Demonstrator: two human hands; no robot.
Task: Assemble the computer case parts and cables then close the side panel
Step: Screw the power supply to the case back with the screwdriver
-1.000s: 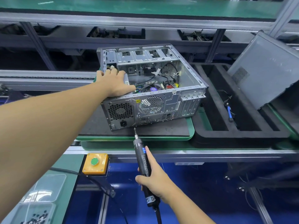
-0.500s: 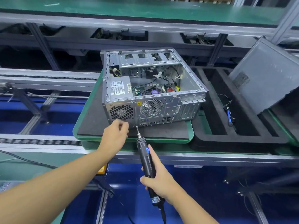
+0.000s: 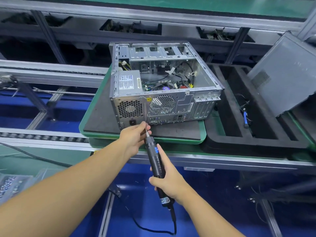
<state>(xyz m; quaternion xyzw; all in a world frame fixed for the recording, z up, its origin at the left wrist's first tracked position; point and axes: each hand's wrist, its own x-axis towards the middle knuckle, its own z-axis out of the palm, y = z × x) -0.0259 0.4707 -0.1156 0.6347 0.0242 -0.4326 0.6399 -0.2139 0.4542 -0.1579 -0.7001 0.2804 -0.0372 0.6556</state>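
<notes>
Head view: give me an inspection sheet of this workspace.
Surface: green tray with black mat, under the case.
Job's things: computer case, top side open, rear facing the camera; side panel off, leaning at right.
Clutter: black foam tray holding a blue-ended cable; blurred parts bin, lower left.
Hands: right hand grips the electric screwdriver; left hand pinches at its bit.
Cables: screwdriver cord hanging down; wiring inside the case.
Surroundings: conveyor rails, blue floor.

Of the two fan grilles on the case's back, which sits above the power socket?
The left grille, with hexagonal holes; the power socket is below it. The round grille lies further right.
</notes>
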